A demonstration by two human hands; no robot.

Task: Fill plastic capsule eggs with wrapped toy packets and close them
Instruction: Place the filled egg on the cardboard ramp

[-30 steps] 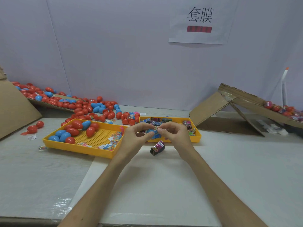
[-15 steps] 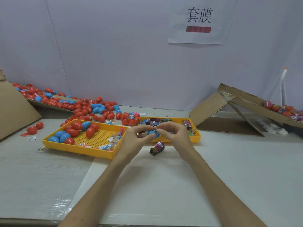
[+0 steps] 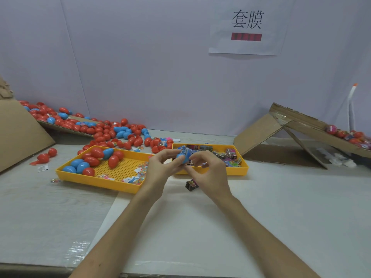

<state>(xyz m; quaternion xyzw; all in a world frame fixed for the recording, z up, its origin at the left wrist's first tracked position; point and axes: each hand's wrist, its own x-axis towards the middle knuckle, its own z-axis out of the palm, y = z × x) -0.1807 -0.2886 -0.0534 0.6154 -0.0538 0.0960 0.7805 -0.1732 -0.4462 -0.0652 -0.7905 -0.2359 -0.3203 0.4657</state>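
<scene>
Both hands are up together over the gap between the two trays, just in front of them. The left hand (image 3: 160,167) grips a blue egg (image 3: 182,157), thumb on the near side and fingers curled over the top, so it's clamped on it, not loose. The right hand (image 3: 208,173) comes in from the other side with thumb and forefinger pinched tight at the egg's right end, the other fingers curled in underneath. A bit of dark wrapper shows right at that pinch, but honestly I can't tell if the fingertips are on the wrapper or on the shell itself. I can't tell either if the egg is fully closed, since the fingers cover the seam.

So the egg is in the air, off the table (image 3: 261,217), held between both hands.

One dark packet (image 3: 191,184) lies on the table just under the right hand, not touched by it.

The left tray (image 3: 96,178) has red and blue eggs at its far left end and some small colourful bits at the right end. The right tray (image 3: 239,171) holds a jumble of wrapped packets. Behind the left tray there's a big loose pile of eggs (image 3: 120,133), mostly red, spilling off a cardboard sheet (image 3: 20,133). Off to the right a cardboard ramp (image 3: 281,125) has a few wrapped eggs sitting on it. A paper sign (image 3: 247,25) is stuck on the back wall.
</scene>
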